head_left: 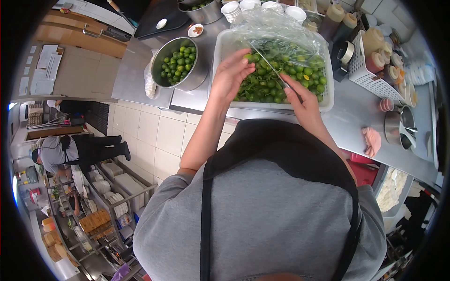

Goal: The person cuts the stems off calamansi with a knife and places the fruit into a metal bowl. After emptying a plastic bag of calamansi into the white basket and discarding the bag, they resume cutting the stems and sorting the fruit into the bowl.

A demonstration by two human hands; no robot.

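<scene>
- Nearest, a grey shirt and black apron (281, 154) fill the bottom of the view and hide the counter's front edge.
- To the left lies a pale tiled floor (159, 136). Further left, shelves (117, 192) hold stacked plates, and another person (61, 152) in grey bends over work.
- A steel counter (361, 112) runs across, with a pink cloth (372, 140) on it near the right hand and a steel cup (396, 126) just beyond the cloth.
- The right hand (305, 100) is closed around the handle of a thin blade (269, 65). Whether it is a knife or scissors is hard to make out.
- The left hand (230, 72) pinches a small green lime (248, 57) at its fingertips, over the near left part of the tub, where the blade's tip reaches it.
- The white tub (225, 44) holds limes and leaves, with a clear plastic bag (281, 28) bunched over its far side, blurring what lies beneath.
- Left of the tub stands a steel bowl (199, 70) of limes.
- On the right, a white basket (363, 70) holds bottles.
- Furthest are stacked small white bowls (230, 9), cut off by the top edge.
</scene>
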